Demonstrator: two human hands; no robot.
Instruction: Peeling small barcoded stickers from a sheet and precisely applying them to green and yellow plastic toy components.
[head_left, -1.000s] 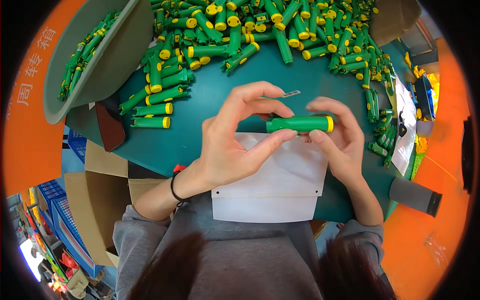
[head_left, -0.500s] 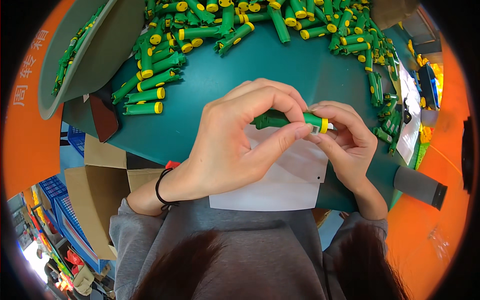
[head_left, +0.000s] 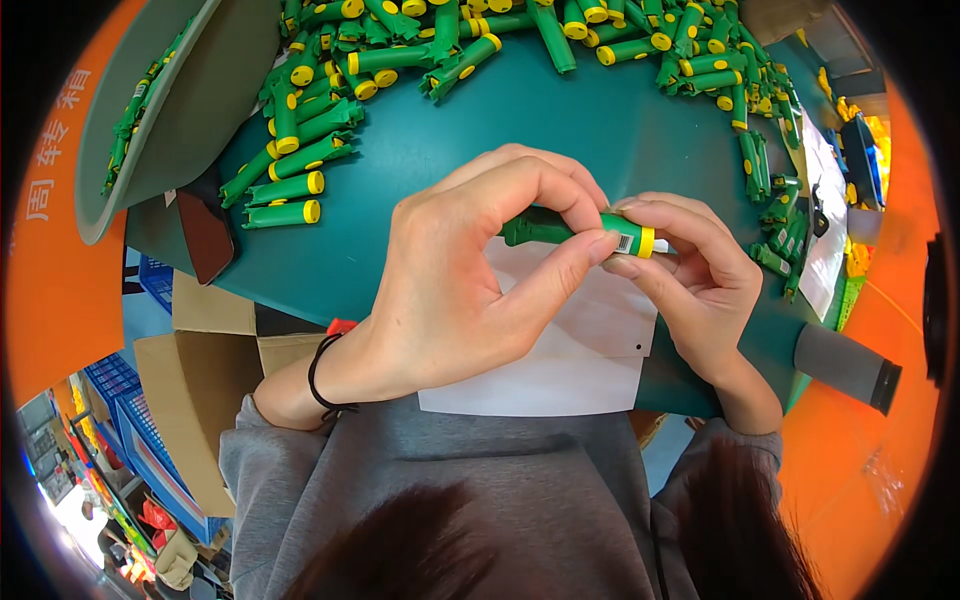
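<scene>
Both hands hold one green tube with a yellow end band level above a white sheet on the teal table. My left hand arches over the tube, thumb and fingertips pinching a small white barcode label near its yellow end. My right hand grips that same yellow end from the right. Most of the tube's middle is hidden under my left fingers.
Several loose green and yellow tubes are heaped across the far side of the table and down its right edge. A grey-green tub with more tubes tilts at the far left. Cardboard boxes and blue crates sit below left.
The hands and tube came nearer to me over the white sheet. My left fingers shifted toward the yellow end and now press a white label there.
</scene>
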